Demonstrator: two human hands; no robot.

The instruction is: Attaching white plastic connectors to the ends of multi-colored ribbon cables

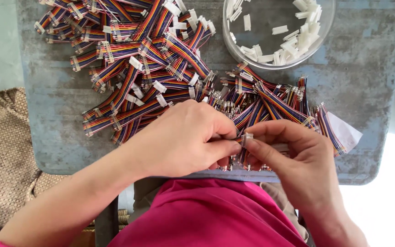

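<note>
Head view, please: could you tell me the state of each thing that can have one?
Left hand: pinching a ribbon cable.
Right hand: pinching a white connector at the cable's end.
Clear bowl: upright, partly filled with white connectors.
Left cable pile: white connectors fitted.
Right cable pile: ends bare metal.

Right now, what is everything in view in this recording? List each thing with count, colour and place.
Rainbow-striped ribbon cable pieces: too many to count, multicoloured, heaped across the table's upper left and middle.
Clear round plastic bowl: one, transparent, top right of the table.
Small white plastic connector housings: many, white, inside the bowl.
Worn grey-blue table: one, fills most of the view.
White paper scrap: one, right edge of the cable heap.
Beige woven bag: one, left of the table.
Pink garment: one, bottom centre.
Left hand: fingers pinch a cable end.
Right hand: fingers meet it at a small white connector.
</note>
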